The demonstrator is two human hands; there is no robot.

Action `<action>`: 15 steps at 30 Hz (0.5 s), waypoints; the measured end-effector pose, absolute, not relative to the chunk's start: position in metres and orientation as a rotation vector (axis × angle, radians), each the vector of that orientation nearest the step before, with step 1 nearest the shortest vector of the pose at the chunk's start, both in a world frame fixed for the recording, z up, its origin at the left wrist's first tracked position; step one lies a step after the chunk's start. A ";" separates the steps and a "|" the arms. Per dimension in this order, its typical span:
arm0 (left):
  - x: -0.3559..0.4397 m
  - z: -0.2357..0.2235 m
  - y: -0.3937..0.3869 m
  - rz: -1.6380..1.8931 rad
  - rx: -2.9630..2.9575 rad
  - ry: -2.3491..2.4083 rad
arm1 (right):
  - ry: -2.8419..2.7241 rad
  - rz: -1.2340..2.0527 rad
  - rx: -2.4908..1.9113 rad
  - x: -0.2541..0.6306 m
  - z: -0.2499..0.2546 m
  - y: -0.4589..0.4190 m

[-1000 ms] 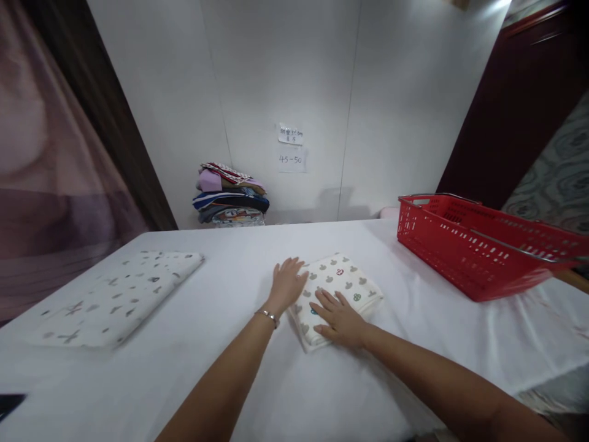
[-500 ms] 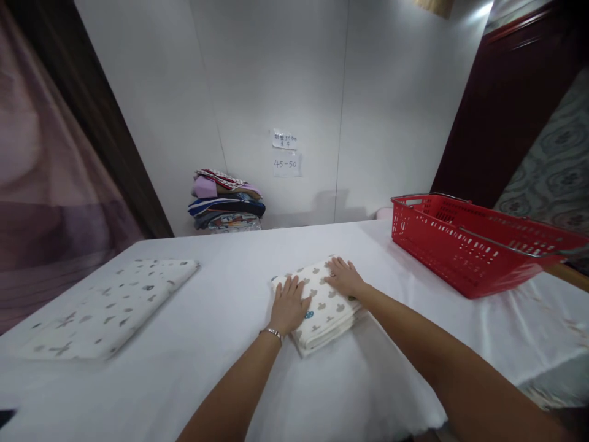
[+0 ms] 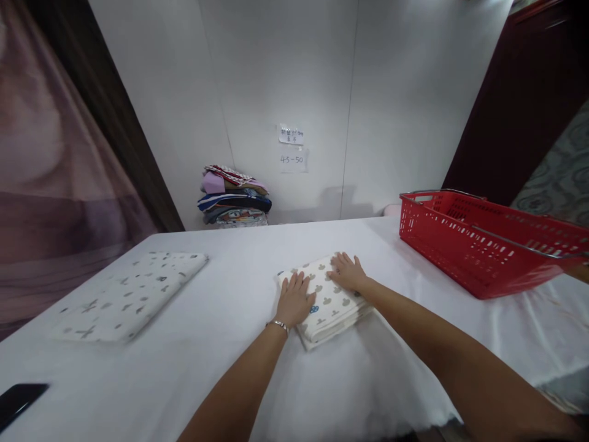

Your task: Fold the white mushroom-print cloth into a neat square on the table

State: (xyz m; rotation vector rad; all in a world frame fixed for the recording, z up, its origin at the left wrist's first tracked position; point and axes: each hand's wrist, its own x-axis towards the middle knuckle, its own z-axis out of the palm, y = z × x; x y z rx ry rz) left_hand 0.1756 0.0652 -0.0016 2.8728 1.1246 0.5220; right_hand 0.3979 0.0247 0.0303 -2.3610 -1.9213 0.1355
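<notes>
A folded white cloth (image 3: 327, 302) with grey mushroom-like prints and one blue print lies on the white-covered table (image 3: 221, 307) in front of me. My left hand (image 3: 294, 301), with a bracelet at the wrist, rests flat on the cloth's left side, fingers apart. On its far right part lies my right hand (image 3: 348, 272), palm down with fingers spread. Neither hand grips the cloth. The layers of the fold show along its near edge.
At the left lies another folded white printed cloth (image 3: 133, 301). A red plastic basket (image 3: 464, 252) stands on the right. Behind the table is a stack of folded fabrics (image 3: 235, 199) against the wall. A dark phone-like object (image 3: 21, 402) sits near left.
The view has shifted slightly left, bringing more of the dark object into sight. Both hands stay flat on the cloth, with hardly any movement against it.
</notes>
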 end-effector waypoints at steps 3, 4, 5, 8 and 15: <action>0.176 -0.002 0.065 0.518 2.886 1.124 | -1.930 0.160 -2.340 0.400 0.024 0.026; 0.176 -0.001 0.065 0.510 2.886 1.124 | -1.926 0.177 -2.341 0.400 0.022 0.026; 0.176 -0.001 0.064 0.503 2.882 1.125 | -1.920 0.187 -2.339 0.401 0.020 0.026; 0.176 0.003 0.063 0.493 2.855 1.130 | -1.899 0.230 -2.297 0.403 0.019 0.027; 0.170 0.009 0.058 0.626 2.678 1.114 | -1.593 0.398 -2.162 0.431 0.028 0.016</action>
